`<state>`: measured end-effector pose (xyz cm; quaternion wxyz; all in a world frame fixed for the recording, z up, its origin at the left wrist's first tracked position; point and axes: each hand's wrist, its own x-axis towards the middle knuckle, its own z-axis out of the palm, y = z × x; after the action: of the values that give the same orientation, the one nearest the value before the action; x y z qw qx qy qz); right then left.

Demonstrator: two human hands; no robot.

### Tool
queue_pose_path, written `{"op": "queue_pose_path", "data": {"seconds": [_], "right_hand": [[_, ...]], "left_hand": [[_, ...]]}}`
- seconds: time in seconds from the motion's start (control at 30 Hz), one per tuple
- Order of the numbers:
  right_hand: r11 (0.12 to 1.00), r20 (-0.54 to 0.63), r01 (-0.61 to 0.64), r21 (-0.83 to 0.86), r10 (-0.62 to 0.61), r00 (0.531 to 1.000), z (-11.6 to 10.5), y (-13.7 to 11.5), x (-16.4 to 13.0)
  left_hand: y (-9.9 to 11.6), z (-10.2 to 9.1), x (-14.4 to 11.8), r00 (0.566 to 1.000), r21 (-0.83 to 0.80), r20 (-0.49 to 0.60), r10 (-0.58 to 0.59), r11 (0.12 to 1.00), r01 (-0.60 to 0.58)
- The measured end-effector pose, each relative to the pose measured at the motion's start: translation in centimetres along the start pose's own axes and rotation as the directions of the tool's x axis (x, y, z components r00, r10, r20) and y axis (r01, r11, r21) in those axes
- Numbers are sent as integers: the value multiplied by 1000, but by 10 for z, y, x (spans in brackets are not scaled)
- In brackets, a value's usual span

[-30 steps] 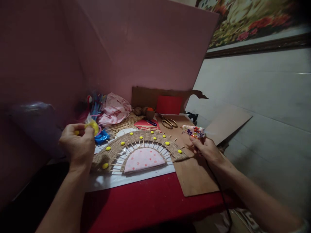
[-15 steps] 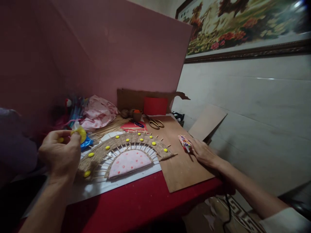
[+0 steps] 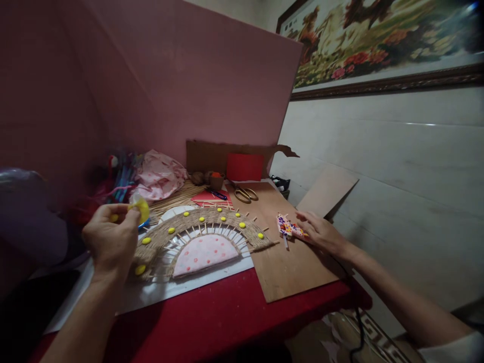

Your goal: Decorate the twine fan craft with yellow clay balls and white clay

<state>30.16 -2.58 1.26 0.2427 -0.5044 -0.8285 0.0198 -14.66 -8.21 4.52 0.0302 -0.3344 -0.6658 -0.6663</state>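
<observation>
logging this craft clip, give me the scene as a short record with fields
left hand: left hand raised over the table's left side, fingers pinching a small yellow bag
right hand: right hand resting on the patterned glue gun, which lies on the brown board
centre: half-round jute fan piece with yellow dots, on white sheet
behind: scissors, pink cloth
surface: red table

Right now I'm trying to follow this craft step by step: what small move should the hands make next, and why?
Probably bring the left hand down to press its yellow piece onto the jute arch. The right hand rests on the patterned glue gun lying on the brown board, and yellow dots already line the arch, with room between them on the left.
</observation>
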Motion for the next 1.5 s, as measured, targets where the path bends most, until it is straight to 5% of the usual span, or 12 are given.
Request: {"op": "queue_pose_path", "data": {"seconds": [0.13, 0.27, 0.37, 0.43, 0.5, 0.6, 0.7, 0.83, 0.97, 1.07, 1.2, 1.5], "right_hand": [[996, -98, 50, 72, -43, 994, -5, -49, 9], [839, 4, -48, 542, 55, 998, 9, -116, 23], [492, 275, -256, 832, 36, 961, 31, -159, 36], [291, 385, -374, 881, 20, 923, 46, -181, 45], [198, 434, -421, 885, -26, 900, 57, -197, 52], [152, 391, -380, 912, -46, 919, 67, -210, 60], [127, 313, -312, 942, 15, 950, 70, -210, 64], [118, 238, -237, 964, 3, 971, 73, -202, 66], [74, 204, -199, 977, -67, 977, 75, -202, 63], [121, 250, -246, 962, -18, 968, 75, -205, 60], [202, 266, -275, 940, 69, 961, 72, -204, 62], [115, 283, -281, 953, -5, 959, 69, -203, 65]], "left_hand": [[2, 8, -14, 922, -306, 348, -172, 908, 285], [5, 14, -39, 823, -366, 566, -52, 879, 307], [8, 16, -55, 808, -312, 561, 180, 950, 5], [8, 17, -61, 737, -263, 537, 409, 912, -315], [8, 18, -66, 622, -243, 526, 579, 804, -543], [10, 17, -69, 514, -302, 536, 670, 720, -625], [13, 15, -70, 592, -358, 564, 576, 816, -453], [14, 15, -66, 734, -269, 660, 157, 962, 36], [11, 17, -63, 511, -219, 859, -21, 888, 405], [10, 17, -64, 351, -179, 936, -7, 850, 495], [12, 18, -68, 358, -124, 929, -89, 839, 530], [9, 19, -66, 453, -246, 887, -84, 746, 619]]}}
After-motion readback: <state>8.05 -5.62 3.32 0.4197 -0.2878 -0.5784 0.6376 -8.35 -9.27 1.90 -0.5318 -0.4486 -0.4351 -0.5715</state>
